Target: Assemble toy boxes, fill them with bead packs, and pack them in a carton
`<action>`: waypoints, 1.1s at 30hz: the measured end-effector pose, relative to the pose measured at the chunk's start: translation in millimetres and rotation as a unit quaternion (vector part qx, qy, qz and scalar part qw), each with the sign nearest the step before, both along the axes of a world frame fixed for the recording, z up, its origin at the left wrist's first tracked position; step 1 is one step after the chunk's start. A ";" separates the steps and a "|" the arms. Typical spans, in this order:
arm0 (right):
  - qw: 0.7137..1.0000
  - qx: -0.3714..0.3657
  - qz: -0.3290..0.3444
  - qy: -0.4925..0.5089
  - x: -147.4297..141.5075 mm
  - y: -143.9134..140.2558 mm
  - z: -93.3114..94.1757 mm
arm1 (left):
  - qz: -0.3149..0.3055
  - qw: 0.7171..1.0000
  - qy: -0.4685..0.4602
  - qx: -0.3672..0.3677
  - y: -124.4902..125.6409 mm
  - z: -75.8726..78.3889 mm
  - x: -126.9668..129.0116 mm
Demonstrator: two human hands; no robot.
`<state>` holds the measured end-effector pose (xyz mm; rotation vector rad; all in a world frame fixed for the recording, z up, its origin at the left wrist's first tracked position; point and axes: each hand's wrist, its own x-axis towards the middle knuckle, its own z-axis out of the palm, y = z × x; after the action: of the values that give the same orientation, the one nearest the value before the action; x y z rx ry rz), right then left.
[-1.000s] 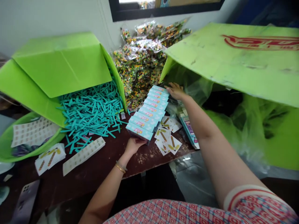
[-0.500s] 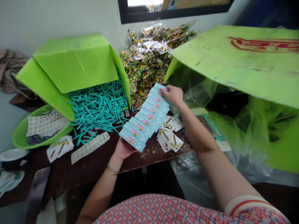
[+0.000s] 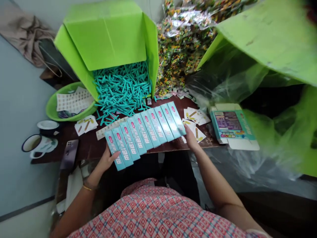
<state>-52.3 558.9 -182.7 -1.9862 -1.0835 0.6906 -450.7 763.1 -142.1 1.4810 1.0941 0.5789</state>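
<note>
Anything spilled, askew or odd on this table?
Yes: teal sticks spill from the tipped green box across the table. The row of teal packets, pinched between left hand and right hand, overhangs the edge.

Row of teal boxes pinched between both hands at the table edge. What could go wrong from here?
1. The row of teal boxes is held only at its ends by the left hand and right hand; the middle boxes could buckle out and drop.
2. Part of the row overhangs the table edge, so loose boxes would likely fall to the floor.
3. The printed cards lie right beside the right hand and could get swept off.
</note>
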 end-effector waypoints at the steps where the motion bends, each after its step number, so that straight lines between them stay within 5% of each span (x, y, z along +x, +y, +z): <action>1: 1.000 0.000 -0.029 -0.008 3.7 4.8 2.1 | -0.001 0.999 -0.008 -0.043 0.5 2.4 2.0; 3: 0.999 -0.013 -0.038 -0.001 19.9 16.6 16.1 | 0.004 0.988 -0.017 -0.152 3.7 9.2 10.9; 5: 0.998 -0.050 0.030 0.037 41.2 31.3 35.9 | 0.004 0.973 -0.011 -0.231 9.3 16.0 21.9; 8: 0.979 -0.122 0.112 0.119 63.7 55.0 61.6 | -0.006 0.963 0.005 -0.268 18.3 23.3 35.5; 11: 0.981 -0.150 0.091 0.080 64.1 70.0 73.6 | 0.004 0.967 0.013 -0.255 21.3 28.9 40.8; 14: 0.994 -0.067 0.071 0.047 60.4 66.9 70.5 | -0.003 0.987 0.007 -0.160 14.3 35.6 37.3; 18: 0.988 0.095 0.048 0.114 85.4 54.7 45.3 | -0.009 0.994 0.032 0.103 -16.8 35.8 51.9; 20: 0.975 0.144 -0.005 0.166 106.0 56.4 27.3 | -0.011 0.967 0.043 0.251 -40.4 21.5 81.9; 23: 0.961 0.175 -0.077 0.202 132.1 66.3 1.3 | -0.015 0.914 0.077 0.399 -72.9 -21.3 142.4; 26: 0.956 0.192 -0.108 0.192 150.6 73.1 -16.1 | -0.031 0.886 0.101 0.451 -84.7 -66.0 185.5; 28: 0.953 0.203 -0.119 0.189 161.5 72.8 -22.2 | -0.038 0.881 0.094 0.463 -79.7 -82.4 193.9; 33: 0.934 0.259 -0.174 0.173 192.9 70.6 -19.4 | -0.076 0.885 0.048 0.456 -54.6 -77.4 177.7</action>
<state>140.5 629.5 -202.1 -1.4735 -0.5975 0.4756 -273.0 708.6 -219.4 2.4026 0.7763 0.9931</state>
